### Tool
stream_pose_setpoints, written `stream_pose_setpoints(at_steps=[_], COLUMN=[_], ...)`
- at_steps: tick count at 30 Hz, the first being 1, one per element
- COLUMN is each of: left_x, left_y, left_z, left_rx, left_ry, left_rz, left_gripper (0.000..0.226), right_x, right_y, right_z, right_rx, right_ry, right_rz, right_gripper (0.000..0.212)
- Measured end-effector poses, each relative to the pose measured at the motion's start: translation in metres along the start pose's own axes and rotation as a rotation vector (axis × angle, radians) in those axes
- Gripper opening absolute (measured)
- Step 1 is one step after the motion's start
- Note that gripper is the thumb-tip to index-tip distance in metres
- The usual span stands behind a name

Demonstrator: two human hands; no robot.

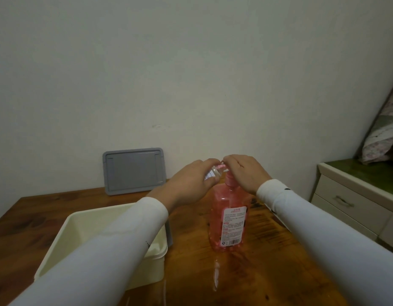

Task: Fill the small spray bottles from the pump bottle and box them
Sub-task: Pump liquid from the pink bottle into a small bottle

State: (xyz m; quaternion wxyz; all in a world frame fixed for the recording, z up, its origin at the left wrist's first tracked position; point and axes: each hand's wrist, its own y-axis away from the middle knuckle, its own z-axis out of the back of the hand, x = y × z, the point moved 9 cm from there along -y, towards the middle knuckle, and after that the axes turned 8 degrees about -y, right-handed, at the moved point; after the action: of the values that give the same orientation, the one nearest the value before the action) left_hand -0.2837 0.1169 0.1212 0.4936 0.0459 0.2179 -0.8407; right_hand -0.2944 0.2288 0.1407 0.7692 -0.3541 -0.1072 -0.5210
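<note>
A pink pump bottle with a white label stands upright on the wooden table. My right hand lies over its pump head, which is mostly hidden under the palm. My left hand holds a small clear spray bottle tilted, its open end up at the pump's nozzle, with pink liquid showing near the mouth. A cream box sits at the left under my left forearm; its inside is largely hidden by the sleeve.
A grey lid leans against the white wall at the back of the table. A white drawer cabinet with a green top stands to the right, with patterned bedding above it.
</note>
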Motion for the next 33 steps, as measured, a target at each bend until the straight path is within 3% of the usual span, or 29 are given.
stream_pose_setpoints(at_steps=[33], left_x=[-0.001], left_y=[0.0], left_z=[-0.002], left_rx=[0.035], left_ry=[-0.039], left_rz=[0.0], left_gripper=[0.048], right_x=[-0.002], right_y=[0.003], right_z=[-0.003], right_rx=[-0.002], right_ry=[0.003], right_rz=[-0.019], right_gripper=[0.036])
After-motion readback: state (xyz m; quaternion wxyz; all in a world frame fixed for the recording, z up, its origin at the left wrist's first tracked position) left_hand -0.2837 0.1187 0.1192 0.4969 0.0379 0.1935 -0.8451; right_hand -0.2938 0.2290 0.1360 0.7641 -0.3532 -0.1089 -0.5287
